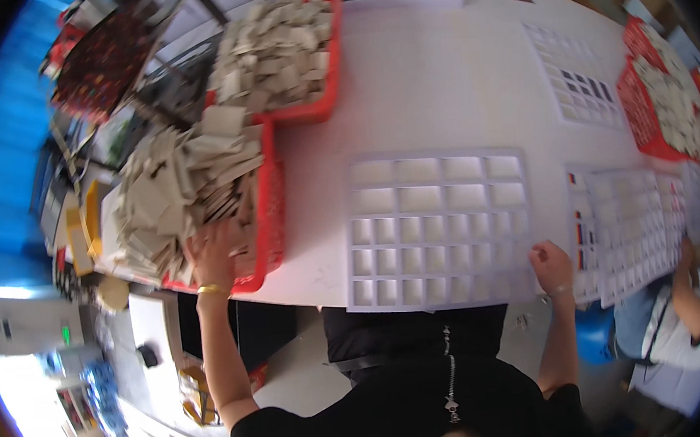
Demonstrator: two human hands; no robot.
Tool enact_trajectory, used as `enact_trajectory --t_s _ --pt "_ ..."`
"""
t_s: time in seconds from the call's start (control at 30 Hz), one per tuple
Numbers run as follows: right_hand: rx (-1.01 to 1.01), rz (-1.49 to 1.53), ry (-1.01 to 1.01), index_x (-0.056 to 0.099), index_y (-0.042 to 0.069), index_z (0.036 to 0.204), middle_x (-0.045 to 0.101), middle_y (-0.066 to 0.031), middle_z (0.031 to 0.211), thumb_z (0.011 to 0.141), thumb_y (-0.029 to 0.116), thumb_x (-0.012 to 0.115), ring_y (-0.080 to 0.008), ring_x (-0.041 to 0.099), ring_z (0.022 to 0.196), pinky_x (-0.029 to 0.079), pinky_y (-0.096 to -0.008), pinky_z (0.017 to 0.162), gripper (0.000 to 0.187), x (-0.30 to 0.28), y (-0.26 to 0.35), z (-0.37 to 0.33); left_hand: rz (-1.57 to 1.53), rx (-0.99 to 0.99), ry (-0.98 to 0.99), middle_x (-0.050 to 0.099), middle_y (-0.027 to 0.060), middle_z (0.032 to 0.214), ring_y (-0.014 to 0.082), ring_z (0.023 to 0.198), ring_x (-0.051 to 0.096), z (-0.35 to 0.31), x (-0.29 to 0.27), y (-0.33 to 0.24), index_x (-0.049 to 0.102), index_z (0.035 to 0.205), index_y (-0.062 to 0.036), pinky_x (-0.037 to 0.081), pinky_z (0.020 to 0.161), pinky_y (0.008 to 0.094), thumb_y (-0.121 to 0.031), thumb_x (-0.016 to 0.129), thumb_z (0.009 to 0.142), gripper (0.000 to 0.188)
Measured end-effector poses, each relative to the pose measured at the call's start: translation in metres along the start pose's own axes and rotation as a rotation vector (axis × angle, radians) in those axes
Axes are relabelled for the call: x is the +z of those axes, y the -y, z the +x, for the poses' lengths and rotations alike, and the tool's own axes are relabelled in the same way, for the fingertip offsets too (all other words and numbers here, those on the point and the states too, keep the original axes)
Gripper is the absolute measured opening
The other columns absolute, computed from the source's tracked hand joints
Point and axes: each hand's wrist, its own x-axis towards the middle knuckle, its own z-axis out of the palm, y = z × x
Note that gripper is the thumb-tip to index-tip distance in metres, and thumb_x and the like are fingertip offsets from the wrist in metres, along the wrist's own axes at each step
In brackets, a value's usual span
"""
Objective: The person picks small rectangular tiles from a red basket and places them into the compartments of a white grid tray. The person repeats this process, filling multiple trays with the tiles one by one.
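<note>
White table (429, 70), filled red baskets (272, 209), white compartment trays (446, 272)

Left grip (213, 252) blurred, far tray (397, 0) cut off

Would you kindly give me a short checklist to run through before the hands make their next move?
1. Left hand at the near red basket: ok, it is over the basket, among the pale flat pieces.
2. Left hand's grip on a piece: cannot tell, the fingertips are blurred against the heap.
3. Pieces within the basket's rim: not ok, the heap rises above it.
4. White grid tray in front of the person: ok, it lies on the table, compartments facing up.
5. Right hand free: cannot tell, it is curled near the tray's right edge.
</note>
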Motion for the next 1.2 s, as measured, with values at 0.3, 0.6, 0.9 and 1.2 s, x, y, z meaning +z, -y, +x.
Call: enact_trajectory --t_s 0.3,0.6,0.9,1.2 --pt "-0.056 0.017 0.071 0.064 0.01 0.09 0.064 -0.0097 0.081 0.081 0.029 0.061 -0.0295 0.063 0.078 0.05 -0.0404 0.068 0.021 0.015 0.017 -0.003 -0.054 -0.022 -0.112 0.051 0.0074 0.13 0.0322 0.123 0.042 -0.018 0.014 0.021 0.058 0.11 -0.0138 0.026 0.106 0.0519 -0.02 0.067 0.077 0.035" --pt "-0.156 0.107 0.152 0.063 0.008 0.09 0.066 -0.01 0.087 0.083 0.03 0.06 -0.0301 0.063 0.082 0.049 -0.0422 0.072 0.023 0.027 0.057 0.001 -0.285 0.235 0.077 0.063 0.0124 0.093 0.0329 0.094 0.057 -0.003 -0.01 0.006 0.053 0.104 -0.0072 0.035 0.095 0.0446 -0.01 0.062 0.072 0.034" --pt "-0.146 0.113 0.191 0.062 0.009 0.089 0.066 -0.0085 0.087 0.083 0.029 0.061 -0.0295 0.063 0.082 0.049 -0.042 0.071 0.021 0.034 0.06 -0.001 -0.847 -0.05 -0.353 0.059 0.0165 0.109 0.0307 0.103 0.056 0.007 0.044 0.053 0.048 0.122 -0.0033 0.043 0.089 0.0438 -0.023 0.062 0.085 0.044" --pt "-0.213 0.138 0.208 0.06 0.01 0.089 0.064 -0.0084 0.085 0.084 0.028 0.061 -0.0293 0.062 0.082 0.048 -0.0429 0.07 0.019 0.04 0.072 -0.001 -1.247 -0.2 -0.578 0.057 0.0158 0.124 0.0285 0.108 0.057 0.004 0.034 0.029 0.052 0.126 0.0022 0.044 0.096 0.0378 -0.023 0.062 0.09 0.045"
